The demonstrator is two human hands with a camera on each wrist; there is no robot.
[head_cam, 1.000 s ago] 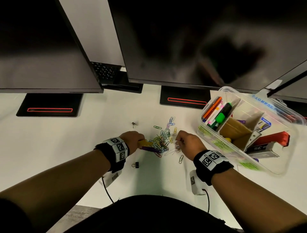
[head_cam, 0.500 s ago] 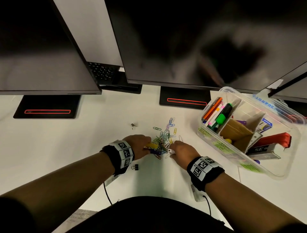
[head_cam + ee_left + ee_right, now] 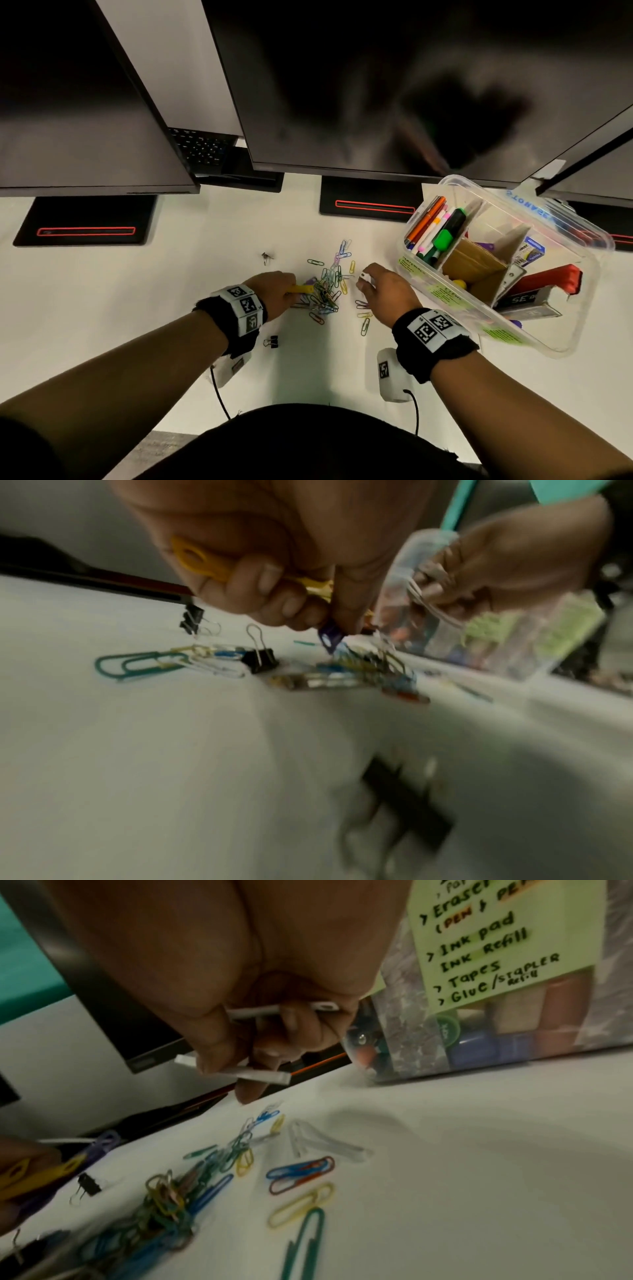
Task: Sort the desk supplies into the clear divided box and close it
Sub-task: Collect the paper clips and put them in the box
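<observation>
Fingers (image 3: 274, 588) of left hand (image 3: 274, 291) pinch yellow plastic clips (image 3: 195, 558); right hand (image 3: 387, 294) pinches white ones (image 3: 253, 1073). Coloured wire paperclips (image 3: 327, 291) mid-counter (image 3: 137, 308): light, slippery, tangle-prone; probably scoop by bunch.

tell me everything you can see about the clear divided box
The clear divided box is a see-through plastic tub with rounded corners, standing open on the white desk to the right of the right hand. Brown card-like dividers split it into compartments: pens and markers at the left end, a red stapler nearer the right. Green handwritten labels are stuck on its near wall. No lid is on it.
</observation>
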